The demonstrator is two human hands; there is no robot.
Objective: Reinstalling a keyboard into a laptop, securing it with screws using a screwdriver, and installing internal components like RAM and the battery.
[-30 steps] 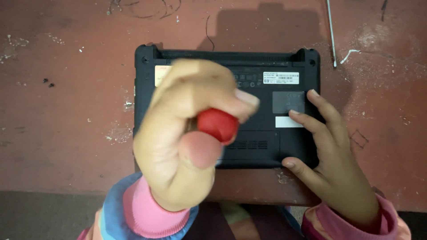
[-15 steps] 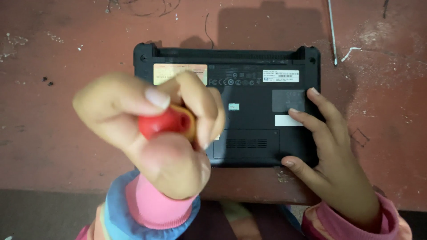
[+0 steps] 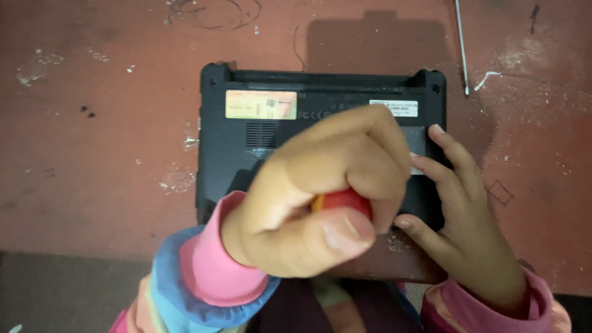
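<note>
Right now your left hand [image 3: 308, 213] is clenched tight round a red, rounded handle [image 3: 342, 200], prob. a screwdriver grip; thumb lies across the front and fingers wrap over the top, so only a small patch of red w/ an orange edge shows. Shaft and tip are hidden behind the fist, so can't tell where the tool touches down. That fist grip w/ the handle end toward the camera looks like a hold for pressing down and twisting. Your right hand [image 3: 465, 225] is not gripping anything: fingers spread flat on the right part of the black laptop [image 3: 234, 154], thumb at the near edge, likely pinning it so it won't slide. Laptop lies closed and bottom-up on the reddish table [image 3: 92, 154], near the front edge, w/ vent slots, an orange-ish sticker [image 3: 260, 105] and a white label [image 3: 393, 108] facing up. Further out: thin white rod [image 3: 461, 46] lying top right, well apart from the laptop, plus scuffs and white flecks on the tabletop. Pink cuffs on both sleeves, left one striped blue.
</note>
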